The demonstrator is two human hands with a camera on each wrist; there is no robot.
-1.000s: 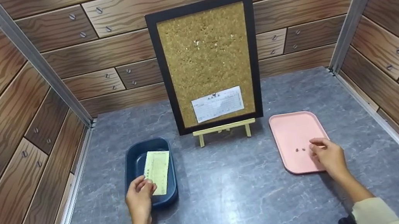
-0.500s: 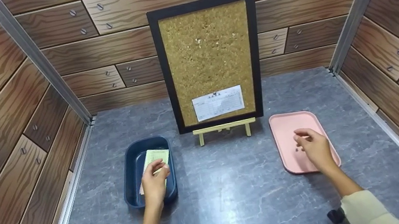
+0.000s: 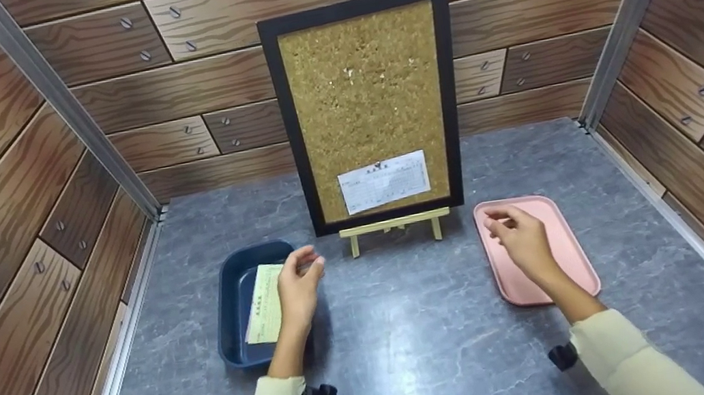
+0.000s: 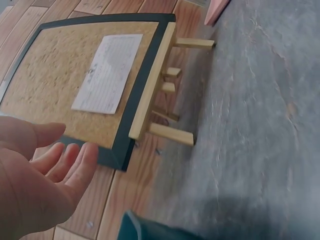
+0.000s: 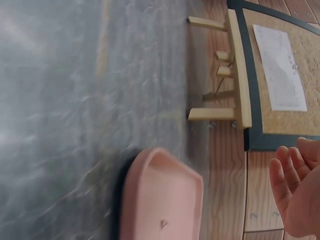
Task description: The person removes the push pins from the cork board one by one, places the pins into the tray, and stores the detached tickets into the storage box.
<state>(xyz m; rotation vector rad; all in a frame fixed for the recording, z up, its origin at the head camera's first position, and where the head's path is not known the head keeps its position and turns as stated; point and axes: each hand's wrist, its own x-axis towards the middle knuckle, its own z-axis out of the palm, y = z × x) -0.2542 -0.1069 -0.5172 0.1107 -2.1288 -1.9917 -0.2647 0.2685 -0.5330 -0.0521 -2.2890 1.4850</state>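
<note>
In the head view my left hand (image 3: 298, 291) hovers over the right rim of a blue bin (image 3: 225, 325), fingers loosely bent, nothing between them. Pale green printed slips (image 3: 264, 309) lie in that bin, partly behind the hand. My right hand (image 3: 524, 242) is above the pink tray (image 3: 571, 263), its fingers bent toward the thumb; no object shows in it. A small pin (image 5: 163, 223) lies in the tray in the right wrist view. Between the hands stands a black-framed corkboard (image 3: 374, 111), with a white printed slip (image 3: 384, 182) pinned low on it.
A small wooden easel (image 3: 395, 224) supports the corkboard at the back of the grey marbled table (image 3: 398, 329). Wood-patterned walls (image 3: 186, 97) close off the back and both sides, with metal rails (image 3: 64, 107) at the corners.
My left hand has moved right and up, away from the green slips, which now lie in the bin. My right hand has moved left and up over the tray, toward the corkboard.
</note>
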